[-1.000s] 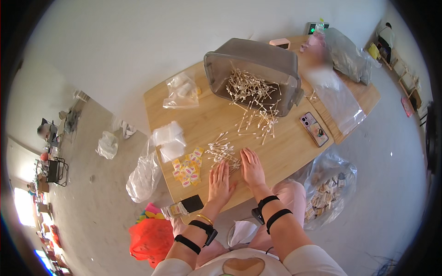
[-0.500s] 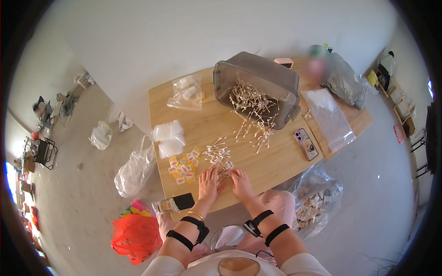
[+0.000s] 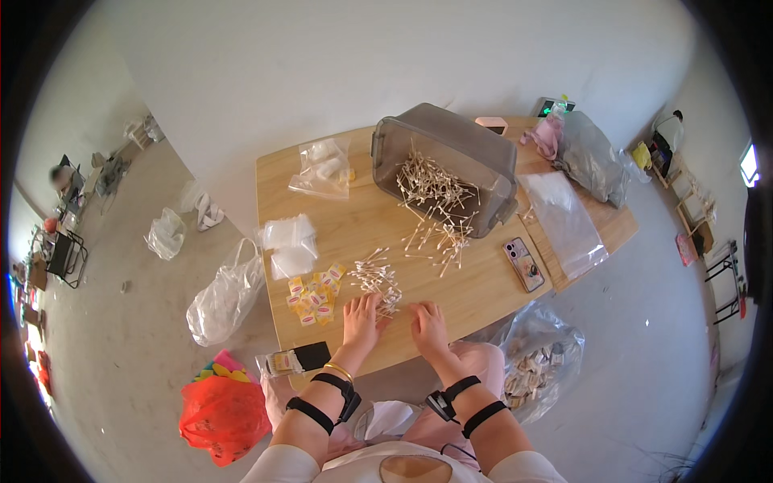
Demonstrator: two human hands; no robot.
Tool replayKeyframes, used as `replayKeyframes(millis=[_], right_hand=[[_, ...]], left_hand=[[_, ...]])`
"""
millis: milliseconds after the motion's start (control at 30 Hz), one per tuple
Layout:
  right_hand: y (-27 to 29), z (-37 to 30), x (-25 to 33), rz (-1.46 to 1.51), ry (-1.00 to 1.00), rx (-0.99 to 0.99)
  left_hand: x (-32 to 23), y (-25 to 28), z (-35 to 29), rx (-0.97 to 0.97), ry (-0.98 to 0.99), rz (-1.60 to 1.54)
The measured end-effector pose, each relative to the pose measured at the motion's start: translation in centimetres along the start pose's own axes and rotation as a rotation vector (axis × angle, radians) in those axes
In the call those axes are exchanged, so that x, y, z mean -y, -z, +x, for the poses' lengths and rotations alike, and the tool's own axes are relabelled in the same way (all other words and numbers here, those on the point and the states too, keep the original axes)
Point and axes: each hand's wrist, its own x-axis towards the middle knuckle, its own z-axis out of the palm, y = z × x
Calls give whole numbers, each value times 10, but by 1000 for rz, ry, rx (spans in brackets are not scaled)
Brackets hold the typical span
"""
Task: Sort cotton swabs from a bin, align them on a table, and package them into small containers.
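Observation:
A loose pile of white-tipped cotton swabs (image 3: pixel 375 274) lies on the wooden table near its front edge. At the pile's near end is my left hand (image 3: pixel 361 322), its fingers and thumb closed around the nearest swabs. My right hand (image 3: pixel 429 330) rests just right of the pile, apart from it, fingers slightly bent and spread with nothing visible in them. Beyond, a grey plastic bin (image 3: pixel 451 133) lies tipped on its side. More swabs (image 3: pixel 435 189) spill from its mouth onto the tabletop.
Small yellow-and-white packets (image 3: pixel 316 296) and clear plastic bags (image 3: pixel 290 244) lie left of the pile. A phone (image 3: pixel 523 264) and a large clear bag (image 3: pixel 566 225) are at right. A black box (image 3: pixel 312 356) sits at the front-left edge. Bags stand on the floor both sides.
My right hand has moved right, away from the swab pile, leaving a gap. My left hand stays at the pile. The whole view has shifted slightly.

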Motion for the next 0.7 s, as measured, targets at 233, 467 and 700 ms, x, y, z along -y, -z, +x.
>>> replayKeyframes(millis=[233,467,700], right_hand=[[-6,43,26,6,83,115],[-26,60,2,11,92,197],[-33,63,20,-132,124,247]], left_hand=[[8,0,-7,82,-7,-60],[12,-4,-27,-47,22,-124],[9,1,-14,-171,89,-91]])
